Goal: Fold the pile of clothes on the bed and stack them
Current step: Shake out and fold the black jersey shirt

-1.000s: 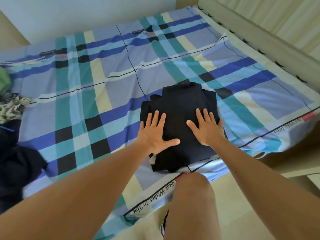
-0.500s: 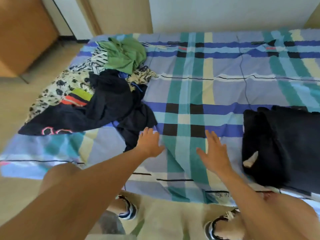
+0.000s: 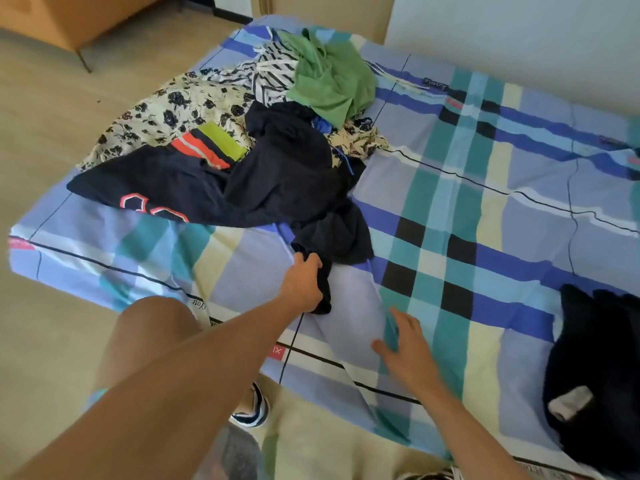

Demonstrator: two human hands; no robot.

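Clothes (image 3: 242, 140) lie heaped at the bed's (image 3: 485, 188) far-left corner, the left hand (image 3: 302, 285) gripping a dark garment's (image 3: 294, 188) trailing end, the right hand (image 3: 408, 351) open; tugging risks dragging tangled neighbours off.

Both arms are bare along all that shows: the left forearm (image 3: 180, 386) broad and close to the camera, the right forearm (image 3: 460, 420) narrower in view. The left hand (image 3: 301, 289) and right hand (image 3: 408, 355) are bare as well. The left knee (image 3: 152, 334) is bare; beside the leg a thin strip of pale teal cloth (image 3: 98, 394) shows, too little to tell the garment. The left foot wears a striped slipper (image 3: 254, 408) with dark navy and white bands and a rounded edge. A second striped slipper (image 3: 433, 475) shows in the same colours, mostly cut off by the frame
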